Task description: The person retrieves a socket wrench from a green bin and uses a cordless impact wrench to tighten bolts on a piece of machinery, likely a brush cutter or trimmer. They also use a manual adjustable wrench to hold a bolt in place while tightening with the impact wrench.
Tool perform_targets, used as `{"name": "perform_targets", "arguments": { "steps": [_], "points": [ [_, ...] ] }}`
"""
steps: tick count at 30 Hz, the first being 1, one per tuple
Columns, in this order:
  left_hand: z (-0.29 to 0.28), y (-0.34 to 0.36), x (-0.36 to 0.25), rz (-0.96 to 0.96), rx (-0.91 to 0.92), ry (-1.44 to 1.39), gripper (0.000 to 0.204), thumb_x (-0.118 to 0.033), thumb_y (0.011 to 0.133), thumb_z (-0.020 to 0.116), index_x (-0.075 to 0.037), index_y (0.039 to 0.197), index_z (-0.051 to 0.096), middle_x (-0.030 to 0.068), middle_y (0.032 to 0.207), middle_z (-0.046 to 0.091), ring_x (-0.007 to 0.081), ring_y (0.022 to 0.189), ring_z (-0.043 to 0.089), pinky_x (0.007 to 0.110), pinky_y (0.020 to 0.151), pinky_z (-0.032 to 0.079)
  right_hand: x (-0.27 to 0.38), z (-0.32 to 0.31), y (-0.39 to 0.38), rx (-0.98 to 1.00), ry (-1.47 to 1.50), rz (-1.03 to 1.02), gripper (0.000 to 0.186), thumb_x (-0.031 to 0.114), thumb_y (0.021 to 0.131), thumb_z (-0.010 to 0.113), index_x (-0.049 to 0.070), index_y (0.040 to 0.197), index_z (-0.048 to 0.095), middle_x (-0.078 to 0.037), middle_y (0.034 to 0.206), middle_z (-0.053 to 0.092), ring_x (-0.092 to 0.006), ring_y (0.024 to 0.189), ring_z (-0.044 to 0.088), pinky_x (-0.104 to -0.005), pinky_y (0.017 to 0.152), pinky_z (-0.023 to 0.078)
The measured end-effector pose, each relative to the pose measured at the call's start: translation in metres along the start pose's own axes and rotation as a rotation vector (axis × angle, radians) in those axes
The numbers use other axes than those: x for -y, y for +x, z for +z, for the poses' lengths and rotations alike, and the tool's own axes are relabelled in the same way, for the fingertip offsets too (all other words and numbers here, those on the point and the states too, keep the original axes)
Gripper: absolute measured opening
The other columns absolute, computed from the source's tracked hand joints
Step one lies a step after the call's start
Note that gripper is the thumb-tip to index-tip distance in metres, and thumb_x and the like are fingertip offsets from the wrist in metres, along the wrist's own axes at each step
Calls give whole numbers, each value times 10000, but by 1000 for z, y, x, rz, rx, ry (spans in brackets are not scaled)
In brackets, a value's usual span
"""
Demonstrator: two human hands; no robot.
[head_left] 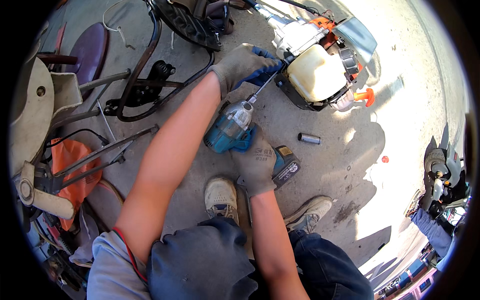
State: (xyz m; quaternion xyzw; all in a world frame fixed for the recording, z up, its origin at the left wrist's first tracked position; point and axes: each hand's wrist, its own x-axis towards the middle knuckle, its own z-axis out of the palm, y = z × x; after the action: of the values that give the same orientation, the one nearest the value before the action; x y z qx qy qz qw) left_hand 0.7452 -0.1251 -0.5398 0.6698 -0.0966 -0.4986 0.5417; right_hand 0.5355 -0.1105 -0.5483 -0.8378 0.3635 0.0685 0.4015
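Note:
My right hand (256, 161), in a grey and blue work glove, grips a teal cordless impact driver (229, 127) with a black battery below the handle. Its long thin bit (266, 86) points up and right to the near left side of a small brush cutter engine (300, 37). My left hand (245, 67), gloved too, has its fingers curled beside the bit's far end, against the engine's dark lower edge. What those fingers hold is hidden. The engine lies on the ground with its whitish fuel tank (317, 72) facing me and an orange pull-start handle (365, 97) at the right.
A metal socket (309, 138) lies on the concrete right of the driver. Beyond it sits a small red piece (385, 159). A bent tube frame (140, 70), an orange bag (75, 175) and machine parts crowd the left. A person's sleeve (434, 232) shows at the far right.

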Motion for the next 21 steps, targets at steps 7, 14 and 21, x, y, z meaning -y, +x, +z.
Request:
{"name": "perform_targets", "arguments": {
  "steps": [7,14,21],
  "points": [
    [3,9,-6,24,-50,205,235,-247,840,758,-29,905,700,34,768,683,84,663,630,223,594,530,10,-12,0,45,-42,39,724,228,662,761,44,1309,491,-225,1028,677,-385,957,666,-442,819,531],
    [-9,-3,7,-62,48,28,236,-235,876,687,-5,932,678,73,830,687,111,645,641,243,590,540,-9,-11,-9,113,-53,-95,811,242,624,790,37,1338,464,-220,1072,665,-383,983,658,-442,837,524],
    [4,-34,40,-45,-306,487,485,-340,882,623,-27,1245,550,132,961,683,239,917,665,365,856,514,-12,-3,-16,305,-120,-103,891,349,623,825,50,1364,431,-213,1062,650,-371,980,654,-437,830,523]
  ]
}}
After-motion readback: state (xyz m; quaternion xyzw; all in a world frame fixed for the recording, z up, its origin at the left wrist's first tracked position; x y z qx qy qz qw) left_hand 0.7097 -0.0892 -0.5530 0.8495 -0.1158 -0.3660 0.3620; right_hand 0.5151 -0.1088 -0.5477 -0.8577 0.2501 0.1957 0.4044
